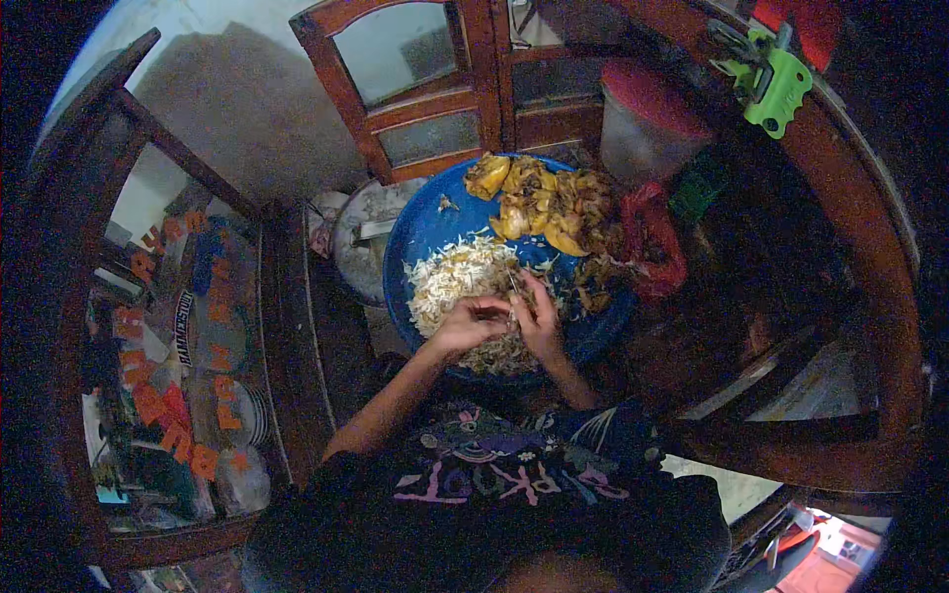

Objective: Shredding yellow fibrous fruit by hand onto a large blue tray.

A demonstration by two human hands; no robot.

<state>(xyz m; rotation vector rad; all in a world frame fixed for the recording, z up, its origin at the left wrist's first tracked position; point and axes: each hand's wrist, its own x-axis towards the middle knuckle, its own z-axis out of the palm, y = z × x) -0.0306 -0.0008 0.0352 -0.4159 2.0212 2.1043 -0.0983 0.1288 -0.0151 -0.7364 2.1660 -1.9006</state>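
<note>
Before me is a round blue tray (422, 211). Pale shredded food (463, 270) is heaped on its left and near part, and yellowish cooked meat pieces, seemingly chicken (530, 194), lie at its far right. Darker scraps (593, 285) sit by the right rim. Over the heap, my left hand (471, 324) has its fingers curled close to my right hand (535, 307). A thin, shiny sliver, perhaps a blade, shows at the right fingertips; what it is cannot be told. Any small piece between the hands is hidden by the fingers.
A red plastic bag (652, 241) touches the tray's right side. Behind it stands a bucket with a red lid (645, 141). A round metal lid (363, 237) lies left of the tray. A wooden cabinet door (426, 107) rises behind, and a glass-fronted cabinet (185, 333) stands at left.
</note>
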